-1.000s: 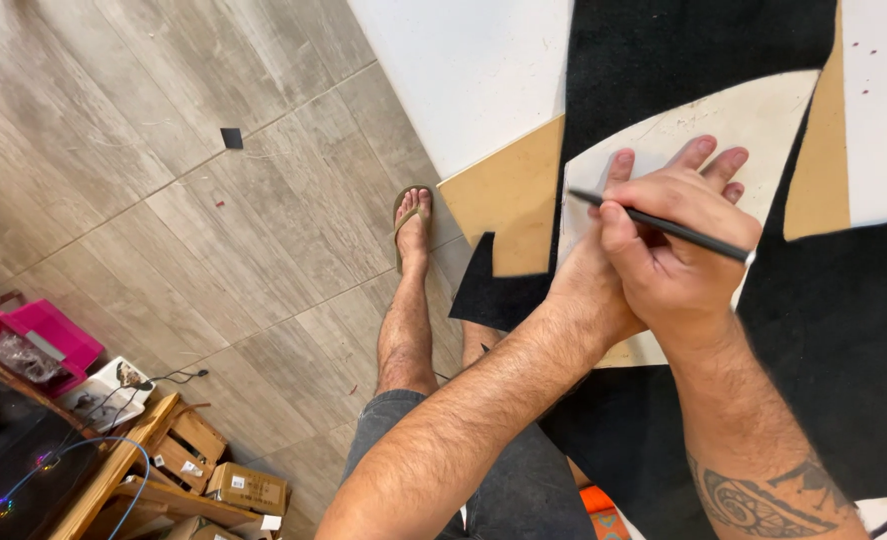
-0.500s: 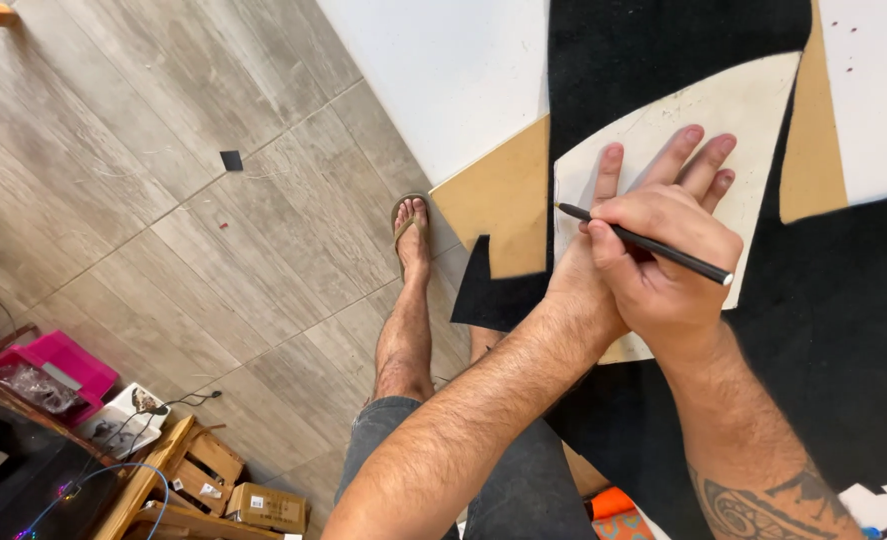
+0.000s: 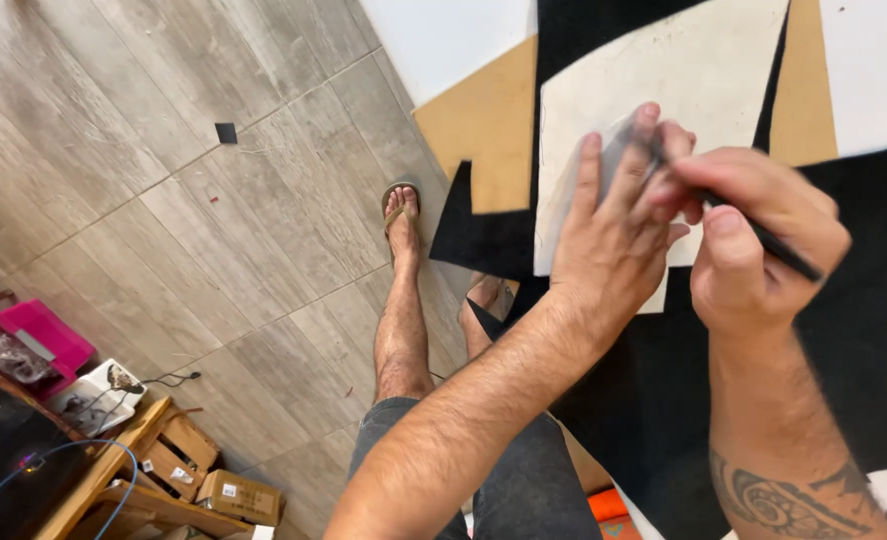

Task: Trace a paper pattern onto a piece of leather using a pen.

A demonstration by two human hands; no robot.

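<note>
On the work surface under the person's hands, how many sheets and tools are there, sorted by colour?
Cream template sheet, under the left hand: 1
Black fabric beneath it: 1
Tan board, partly covered: 1 that I can tell
Dark pen in the right hand: 1
Total: 4

Small brown cardboard box with white label (image 3: 240, 494) on floor bottom left, beside wooden crates (image 3: 168, 462), white packet (image 3: 98, 390) and pink tray (image 3: 35, 340) nearby.
</note>
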